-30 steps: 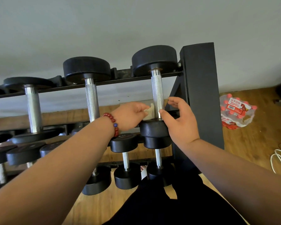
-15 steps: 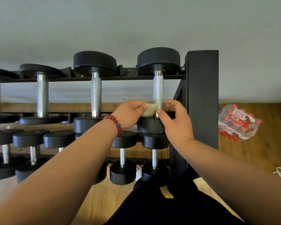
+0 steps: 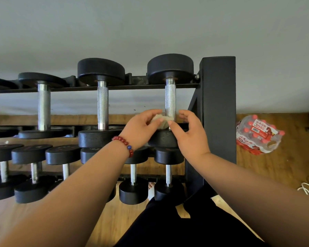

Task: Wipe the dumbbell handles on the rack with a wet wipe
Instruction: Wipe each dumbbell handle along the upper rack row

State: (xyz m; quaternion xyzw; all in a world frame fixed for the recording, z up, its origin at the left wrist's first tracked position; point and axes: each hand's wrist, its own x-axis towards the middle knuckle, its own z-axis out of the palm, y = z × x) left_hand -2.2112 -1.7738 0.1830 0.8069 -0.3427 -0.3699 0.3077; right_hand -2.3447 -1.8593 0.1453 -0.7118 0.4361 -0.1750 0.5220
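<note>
Whitish wipe (image 3: 164, 122) hugs handle (image 3: 170, 98) base; left hand (image 3: 141, 130), right hand (image 3: 189, 135) pinch it.

A: "Soft, even light; the left hand (image 3: 141, 129) and right hand (image 3: 191, 138) are bright and sharp, with no hard shadows."

B: "The forearms (image 3: 61, 202) below them darken toward the bottom corners, though."

A: "The wall (image 3: 150, 24) above the hands is a flat, dull grey. Small glints sit on the knurled handle (image 3: 170, 98) just above them."

B: "And the rack rail (image 3: 61, 89) left of the hands bows: wide-lens distortion, stronger toward the edges."
</note>
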